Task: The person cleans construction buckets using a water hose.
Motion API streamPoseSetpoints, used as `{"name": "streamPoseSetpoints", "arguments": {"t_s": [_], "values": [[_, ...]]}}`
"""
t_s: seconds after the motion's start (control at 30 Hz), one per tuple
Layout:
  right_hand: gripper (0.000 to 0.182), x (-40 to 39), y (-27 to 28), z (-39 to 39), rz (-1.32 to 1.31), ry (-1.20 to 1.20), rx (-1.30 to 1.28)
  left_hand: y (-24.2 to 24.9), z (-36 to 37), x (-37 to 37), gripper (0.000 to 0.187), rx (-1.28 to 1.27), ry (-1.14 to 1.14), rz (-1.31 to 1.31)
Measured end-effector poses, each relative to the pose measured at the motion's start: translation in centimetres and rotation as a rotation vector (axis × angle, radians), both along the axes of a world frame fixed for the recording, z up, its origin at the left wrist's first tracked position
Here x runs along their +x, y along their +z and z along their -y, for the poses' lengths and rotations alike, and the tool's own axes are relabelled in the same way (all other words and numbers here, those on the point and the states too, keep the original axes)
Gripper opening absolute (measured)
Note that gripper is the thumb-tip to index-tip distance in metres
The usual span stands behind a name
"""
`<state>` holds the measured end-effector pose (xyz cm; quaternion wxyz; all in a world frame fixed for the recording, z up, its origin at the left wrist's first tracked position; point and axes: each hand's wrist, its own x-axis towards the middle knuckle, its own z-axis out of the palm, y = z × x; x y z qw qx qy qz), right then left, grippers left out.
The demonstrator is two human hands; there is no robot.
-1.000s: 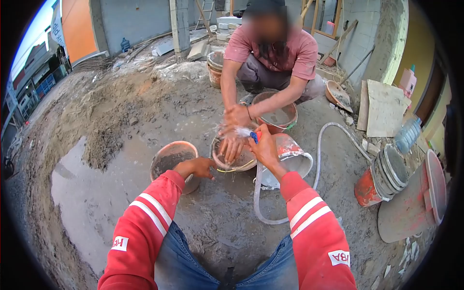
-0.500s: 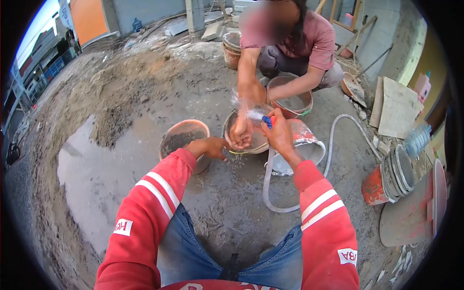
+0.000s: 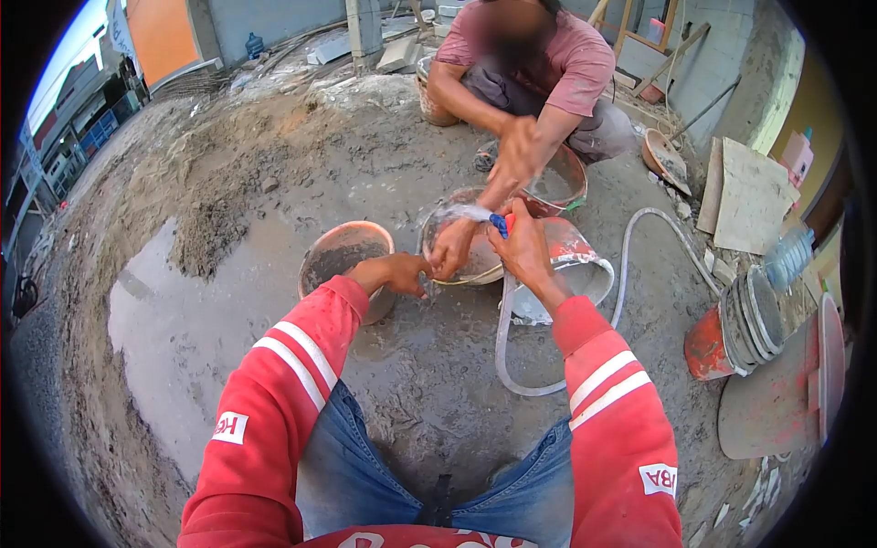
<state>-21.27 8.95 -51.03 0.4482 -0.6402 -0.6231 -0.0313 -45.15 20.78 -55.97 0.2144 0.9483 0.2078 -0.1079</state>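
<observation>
My right hand (image 3: 524, 248) is closed around a hose nozzle (image 3: 501, 225) with blue and red parts, and the clear hose (image 3: 502, 352) hangs below it. Water sprays leftward from the nozzle onto a co-worker's forearm (image 3: 489, 196). Below the spray is a bucket (image 3: 470, 265) with a thin yellowish handle. At its left rim, my left hand (image 3: 399, 273) grips the edge, its fingertips partly hidden. The co-worker's lower hand (image 3: 451, 248) hangs over this bucket, close to my left fingers. An orange-rimmed bucket (image 3: 379, 309) stands beside my left wrist.
A white-rimmed red bucket (image 3: 585, 265) lies tipped under my right wrist. Another bucket (image 3: 571, 187) stands before the crouching co-worker (image 3: 585, 68). Stacked buckets (image 3: 717, 342) and a large tub (image 3: 763, 411) are at right. Wet cement ground (image 3: 420, 393) and a sand heap (image 3: 215, 219) surround us.
The co-worker's arms have crossed, one hand now rubbing the other forearm in the spray. The co-worker's head has shifted a little left. My hands stay nearly in place.
</observation>
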Motion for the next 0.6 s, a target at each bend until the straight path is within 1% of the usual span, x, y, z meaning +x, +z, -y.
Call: {"name": "streamPoseSetpoints", "arguments": {"t_s": [0.17,0.23,0.37,0.6], "values": [[0.022,-0.2,0.2,0.1,0.046,0.016,0.061,0.7,0.5,0.1,0.056,-0.063,0.014,-0.011],[0.023,-0.1,0.2,0.1,0.051,0.013,0.068,0.8,0.5,0.2,0.057,-0.02,0.028,-0.046],[0.024,0.0,0.2,0.1,0.032,0.046,0.101,-0.2,0.0,0.0,0.058,0.001,0.01,-0.026],[0.03,-0.3,0.6,0.6,0.023,-0.014,0.03,-0.8,-0.3,0.1,0.057,-0.03,0.003,-0.027]]}}
